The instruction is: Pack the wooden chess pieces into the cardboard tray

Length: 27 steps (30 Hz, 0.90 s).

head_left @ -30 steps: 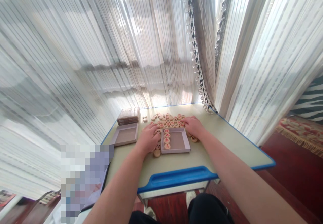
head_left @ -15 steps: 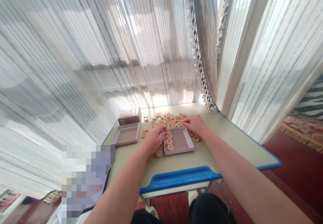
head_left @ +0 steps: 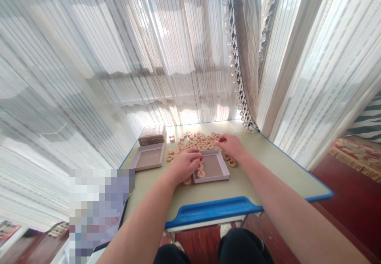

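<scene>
Round wooden Chinese chess pieces (head_left: pixel 195 140) with red and black characters lie in a loose group on the table. A shallow cardboard box tray (head_left: pixel 225 168) holds a column of red-marked pieces (head_left: pixel 200 174) along its left side. My left hand (head_left: pixel 186 164) reaches over that side, its thumb and fingers closed about an upper piece of the column and partly covering it. At the right edge of the group, my right hand (head_left: pixel 230 145) has its fingertips pinched together; what is between them is hidden. Black-marked pieces (head_left: pixel 231 162) lie under its wrist, beside the tray.
A second shallow tray (head_left: pixel 148 158) sits at the left, with a closed box (head_left: pixel 151 134) behind it. The table (head_left: pixel 276 168) has a blue rim and a blue front trough (head_left: pixel 214 209). Sheer curtains (head_left: pixel 178 57) hang behind. A blurred-out patch (head_left: pixel 104 212) covers the lower left.
My left hand has moved right, over the tray's inside, covering the upper pieces of the column. My right hand has shifted slightly, with its fingers still pinched at the group's edge.
</scene>
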### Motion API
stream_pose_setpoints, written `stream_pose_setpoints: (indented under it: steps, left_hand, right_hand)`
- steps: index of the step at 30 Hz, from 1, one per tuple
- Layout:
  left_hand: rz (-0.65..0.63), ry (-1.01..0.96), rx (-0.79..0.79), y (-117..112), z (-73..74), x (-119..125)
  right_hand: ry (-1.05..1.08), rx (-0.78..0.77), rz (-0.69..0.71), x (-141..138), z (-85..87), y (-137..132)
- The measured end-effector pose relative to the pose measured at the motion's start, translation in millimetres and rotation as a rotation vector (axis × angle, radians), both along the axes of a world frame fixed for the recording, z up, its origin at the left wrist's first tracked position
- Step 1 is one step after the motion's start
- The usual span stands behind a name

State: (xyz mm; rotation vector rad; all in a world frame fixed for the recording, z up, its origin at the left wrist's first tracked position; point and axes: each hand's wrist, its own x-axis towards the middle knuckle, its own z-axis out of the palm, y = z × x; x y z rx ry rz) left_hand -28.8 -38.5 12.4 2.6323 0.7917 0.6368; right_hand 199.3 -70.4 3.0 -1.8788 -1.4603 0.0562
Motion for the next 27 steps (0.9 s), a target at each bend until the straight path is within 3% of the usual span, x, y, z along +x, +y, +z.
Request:
stream_pose_setpoints:
  steps: [3, 6, 9, 15, 21, 27]
  left_hand:
    - [-0.015, -0.002, -0.001, 0, 0.5, 0]
    - [-0.028, -0.029, 0.011, 1, 0.1, 0]
    - [-0.014, -0.084, 0.026, 2, -2.4, 1]
    - [0.03, -0.152, -0.022, 9, -6.8, 5]
    - [-0.002, -0.17, -0.099, 12, -5.9, 4]
    - [0.05, -0.161, -0.107, 11, -3.5, 3]
  right_hand:
    - [0.075, 0.097, 0.042, -8, 9.7, -8]
    - [0.017, 0.084, 0.315, -19, 14.8, -17]
    - [-0.088, -0.005, 0.464, -28, 12.3, -21]
    - [-0.192, -0.087, 0.481, -29, 4.5, -19]
    - [-0.297, -0.096, 0.445, -31, 11.8, -26]
    - [-0.282, -0.132, 0.423, -34, 11.6, -29]
